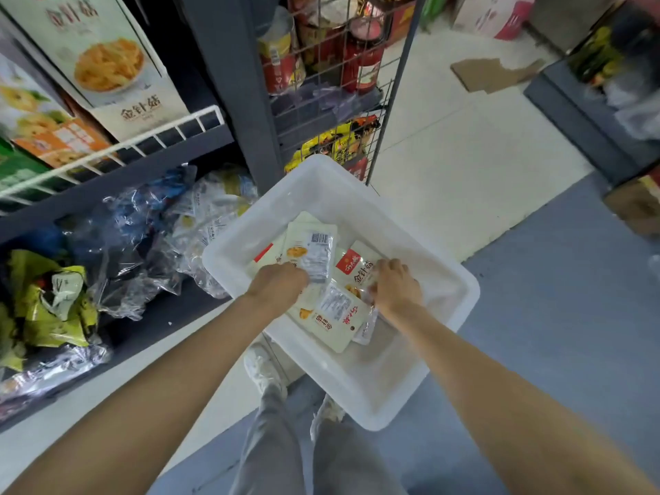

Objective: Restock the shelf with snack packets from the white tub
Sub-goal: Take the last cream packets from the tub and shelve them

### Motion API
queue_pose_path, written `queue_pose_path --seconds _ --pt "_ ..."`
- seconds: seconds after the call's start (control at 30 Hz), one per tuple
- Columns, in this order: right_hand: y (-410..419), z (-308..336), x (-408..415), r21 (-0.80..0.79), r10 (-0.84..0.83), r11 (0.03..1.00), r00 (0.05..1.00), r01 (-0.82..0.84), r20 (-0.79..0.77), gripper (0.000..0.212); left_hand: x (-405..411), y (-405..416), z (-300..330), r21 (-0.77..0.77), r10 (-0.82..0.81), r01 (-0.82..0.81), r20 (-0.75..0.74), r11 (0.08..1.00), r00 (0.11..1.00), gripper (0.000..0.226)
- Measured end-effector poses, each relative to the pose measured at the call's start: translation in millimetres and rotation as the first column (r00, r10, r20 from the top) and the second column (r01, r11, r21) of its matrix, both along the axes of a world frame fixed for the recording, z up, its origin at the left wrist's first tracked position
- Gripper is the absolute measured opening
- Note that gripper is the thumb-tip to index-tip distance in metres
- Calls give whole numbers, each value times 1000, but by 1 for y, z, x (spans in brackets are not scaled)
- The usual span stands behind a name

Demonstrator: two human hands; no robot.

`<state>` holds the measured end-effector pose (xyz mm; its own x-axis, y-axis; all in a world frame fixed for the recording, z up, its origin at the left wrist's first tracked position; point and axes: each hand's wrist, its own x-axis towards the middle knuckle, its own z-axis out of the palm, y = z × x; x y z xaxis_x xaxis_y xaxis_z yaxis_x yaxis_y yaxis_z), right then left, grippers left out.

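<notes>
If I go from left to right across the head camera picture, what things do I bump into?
Green crinkly packets → clear plastic bags → left hand holding a barcode packet → right hand on a red-label packet → far rim of the white tub → grey floor.

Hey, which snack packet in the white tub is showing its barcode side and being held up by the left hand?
The packet gripped by the left hand: barcode up, raised at the tub's far-left side.
</notes>
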<state>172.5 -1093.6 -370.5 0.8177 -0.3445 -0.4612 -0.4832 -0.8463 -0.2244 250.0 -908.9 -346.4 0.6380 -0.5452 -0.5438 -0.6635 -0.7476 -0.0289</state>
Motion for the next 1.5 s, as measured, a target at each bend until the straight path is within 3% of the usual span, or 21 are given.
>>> queue_pose_path --seconds 0.1,0.2,0.33,0.4,0.47,0.6,0.73,0.87,1.1,1.3,1.5 --pt "1 -1 13 45 80 996 996 -82 44 59 -3 10 16 -250 201 -182 52 951 978 27" --pt "7 -4 21 56 144 988 989 -146 33 69 1 26 29 -560 449 -364 17 745 893 27" --pt "11 -6 32 -29 121 992 992 -121 -24 80 6 46 34 -689 560 -495 -155 529 814 23" --pt "11 -7 34 -69 120 990 992 -121 -28 69 7 49 36 -710 583 -526 -199 468 788 21" --pt "10 -2 33 -55 118 992 993 -117 15 43 8 50 38 -724 608 -545 -218 424 763 20" --pt "5 32 34 26 20 999 991 -23 134 13 13 54 48 -727 627 -536 -188 429 756 22" --pt "5 82 43 190 -127 979 940 69 315 20 22 60 71 -759 650 -487 -112 433 752 24" --pt "19 135 62 285 -105 957 856 -51 505 19 34 70 105 -826 673 -417 -63 379 737 25" --pt "68 226 118 192 86 939 738 -284 669 9 66 117 169 -924 722 -236 58 300 690 27" --pt "118 292 168 195 129 902 670 -386 731 13 110 163 239 -986 775 -64 81 154 626 16" --pt "156 329 199 183 117 898 619 -400 776 15 172 189 282 -977 764 -25 151 214 627 12"
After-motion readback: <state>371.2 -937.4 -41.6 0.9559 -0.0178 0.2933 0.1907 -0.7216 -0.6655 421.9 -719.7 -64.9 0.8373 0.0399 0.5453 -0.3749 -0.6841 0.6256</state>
